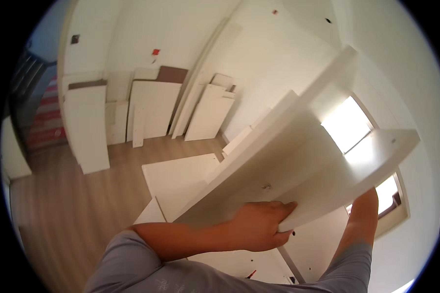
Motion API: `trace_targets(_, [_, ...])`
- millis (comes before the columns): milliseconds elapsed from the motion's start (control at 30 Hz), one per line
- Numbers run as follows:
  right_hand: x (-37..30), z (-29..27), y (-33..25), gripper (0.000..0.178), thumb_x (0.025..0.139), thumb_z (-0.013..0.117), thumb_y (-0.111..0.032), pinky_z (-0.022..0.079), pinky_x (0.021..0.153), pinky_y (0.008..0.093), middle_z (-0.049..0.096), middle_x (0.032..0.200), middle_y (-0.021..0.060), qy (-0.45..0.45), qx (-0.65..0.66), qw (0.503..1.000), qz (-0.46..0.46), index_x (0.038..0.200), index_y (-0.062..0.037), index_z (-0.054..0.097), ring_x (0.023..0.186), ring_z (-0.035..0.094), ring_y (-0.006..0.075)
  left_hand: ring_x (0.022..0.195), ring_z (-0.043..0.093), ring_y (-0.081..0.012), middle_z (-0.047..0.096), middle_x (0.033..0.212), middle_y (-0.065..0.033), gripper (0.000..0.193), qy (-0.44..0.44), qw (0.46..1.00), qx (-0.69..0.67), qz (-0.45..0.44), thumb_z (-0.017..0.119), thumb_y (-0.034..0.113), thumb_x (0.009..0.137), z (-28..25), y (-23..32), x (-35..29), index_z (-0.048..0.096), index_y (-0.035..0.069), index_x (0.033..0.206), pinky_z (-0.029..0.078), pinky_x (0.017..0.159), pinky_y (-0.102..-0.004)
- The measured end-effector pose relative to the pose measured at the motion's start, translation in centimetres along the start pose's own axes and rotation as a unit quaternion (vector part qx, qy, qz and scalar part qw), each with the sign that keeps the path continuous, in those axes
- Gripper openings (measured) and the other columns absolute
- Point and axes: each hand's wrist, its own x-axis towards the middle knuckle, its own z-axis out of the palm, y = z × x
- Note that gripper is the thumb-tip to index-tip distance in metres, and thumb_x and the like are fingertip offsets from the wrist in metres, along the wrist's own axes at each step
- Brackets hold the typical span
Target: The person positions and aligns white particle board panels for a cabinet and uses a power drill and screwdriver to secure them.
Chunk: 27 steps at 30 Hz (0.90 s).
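A white open-fronted cabinet carcass is tilted up in front of me, its parallel side panels running up to the right. My left hand is closed around the near panel's lower edge, the thumb lying inside and the fingers under it. My right forearm rises behind that same panel, which hides the hand and its fingers. A small fitting shows on the inner face near my left hand. Beneath the carcass lie white panels with small holes, and a thin red-and-black object rests there.
White boards lean against the far wall, with a taller one at left. A large white panel lies on the wood-look floor. Bright window openings are at right. A red-and-white striped item stands beyond the doorway.
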Motion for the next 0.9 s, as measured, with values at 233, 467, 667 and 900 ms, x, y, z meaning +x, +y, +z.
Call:
trace_targets(233, [0.6,0.6,3.1,0.048,0.096,0.067,-0.041,0.058,0.070,0.0389,0.074,0.106,0.0133,0.014,0.029,0.998,0.046,0.125,-0.0018,0.063,0.076,0.072,0.0257,0.096,0.067,-0.0315,0.067,0.105,-0.0114,0.062,0.018,1.000,0.004,0.015,0.062,0.037,0.093,0.3,-1.0,-0.2,0.052,0.004,0.144,0.055,0.079,-0.0428])
trace_targets(467, [1.3,1.1,4.6,0.046,0.095,0.069,-0.039,0.057,0.067,0.0387,0.074,0.101,0.0131,0.035,0.067,0.994,0.077,0.120,-0.0006,0.063,0.073,0.071,0.0250,0.094,0.067,-0.0354,0.067,0.102,-0.0141,0.062,0.034,0.999,-0.014,0.025,0.063,0.037,0.090,1.1,-2.1,0.1,0.053,0.003,0.141,0.055,0.079,-0.0465])
trace_targets(667, [1.7,1.2,5.2,0.044,0.095,0.071,-0.038,0.056,0.065,0.0385,0.073,0.097,0.0131,0.073,0.129,0.985,0.092,0.115,0.0005,0.063,0.070,0.070,0.0245,0.094,0.067,-0.0357,0.067,0.101,-0.0145,0.062,0.026,0.999,-0.018,0.019,0.064,0.036,0.088,0.6,-1.7,-0.2,0.053,0.004,0.140,0.056,0.079,-0.0464])
trace_targets(900, [2.2,2.9,6.9,0.043,0.094,0.073,-0.036,0.055,0.062,0.0383,0.072,0.092,0.0129,0.169,0.318,0.929,0.090,0.110,0.0017,0.063,0.067,0.068,0.0239,0.096,0.068,-0.0358,0.067,0.107,-0.0154,0.064,0.028,0.999,-0.029,0.023,0.063,0.037,0.091,1.6,-1.8,-0.1,0.051,0.004,0.144,0.055,0.084,-0.0439])
